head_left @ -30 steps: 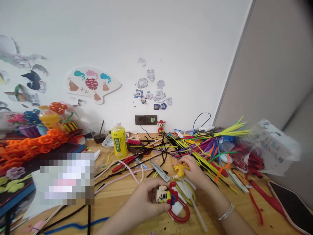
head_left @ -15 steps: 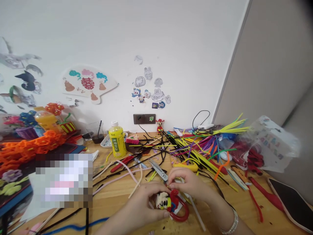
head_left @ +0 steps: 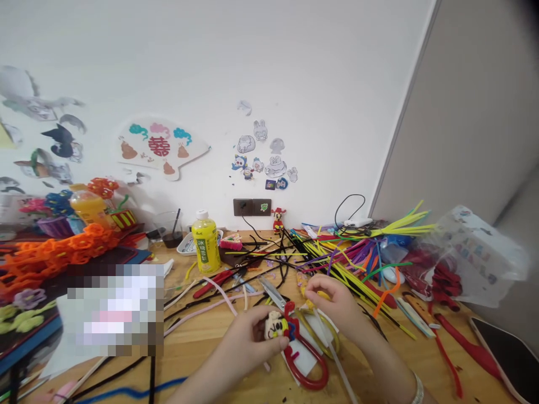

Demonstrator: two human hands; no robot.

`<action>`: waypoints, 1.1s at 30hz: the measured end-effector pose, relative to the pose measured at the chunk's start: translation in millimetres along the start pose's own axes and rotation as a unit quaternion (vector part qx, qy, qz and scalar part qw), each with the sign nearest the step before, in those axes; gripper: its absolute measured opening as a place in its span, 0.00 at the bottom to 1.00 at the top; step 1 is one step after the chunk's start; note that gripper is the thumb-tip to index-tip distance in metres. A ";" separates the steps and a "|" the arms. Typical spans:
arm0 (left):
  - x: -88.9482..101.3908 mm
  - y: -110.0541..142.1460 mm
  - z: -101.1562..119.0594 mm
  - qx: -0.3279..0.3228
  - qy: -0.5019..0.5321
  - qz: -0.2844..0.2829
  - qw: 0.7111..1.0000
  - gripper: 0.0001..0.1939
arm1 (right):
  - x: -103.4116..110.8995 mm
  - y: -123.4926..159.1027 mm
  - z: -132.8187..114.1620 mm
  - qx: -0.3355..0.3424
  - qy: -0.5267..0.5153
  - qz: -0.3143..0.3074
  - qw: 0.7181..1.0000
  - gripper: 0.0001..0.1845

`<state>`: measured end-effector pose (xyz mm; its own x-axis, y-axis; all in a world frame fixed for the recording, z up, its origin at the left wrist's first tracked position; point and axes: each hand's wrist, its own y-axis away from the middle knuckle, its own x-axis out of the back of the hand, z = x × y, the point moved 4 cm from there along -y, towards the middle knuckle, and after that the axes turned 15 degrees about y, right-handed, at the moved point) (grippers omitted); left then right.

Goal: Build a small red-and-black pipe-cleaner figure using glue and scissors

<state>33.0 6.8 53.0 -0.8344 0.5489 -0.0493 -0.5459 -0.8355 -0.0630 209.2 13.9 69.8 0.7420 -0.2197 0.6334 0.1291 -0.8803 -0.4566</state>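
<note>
My left hand [head_left: 252, 339] is closed around a small fuzzy doll [head_left: 275, 327] with a cream face, a yellow band and red and blue parts. Its thumb presses the front of the doll. My right hand [head_left: 334, 300] is raised to the right, thumb and fingers pinched together beside something yellow; what lies between the fingertips is hidden. Below the doll are scissors with a large red loop handle [head_left: 316, 384], and a grey metal blade [head_left: 273, 293] points away from me. A yellowish loop [head_left: 332, 343] and a pale strip [head_left: 337, 359] lie under my right hand.
Heaped coloured pipe cleaners [head_left: 337, 252] spread across the back right, with a clear plastic bag [head_left: 480, 247] beside them. A yellow drink bottle [head_left: 205, 244] stands at the back. A phone [head_left: 505, 350] lies at right. Orange fuzzy flowers [head_left: 59, 252] fill the left.
My right hand has moved away from the doll, up and to the right. My left hand still holds the doll, now tilted, and more of the red loop shows. The view has shifted slightly.
</note>
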 end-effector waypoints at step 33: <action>3.2 -3.2 -7.2 0.011 -0.136 0.060 0.989 0.09 | -24.9 14.8 -21.5 0.006 0.115 0.096 0.989 0.08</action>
<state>32.6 11.4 45.8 -0.8808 0.4218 0.2149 -0.4415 -0.8958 -0.0509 178.5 -2.7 60.7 0.5842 -0.4741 0.6588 0.0095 -0.8076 -0.5896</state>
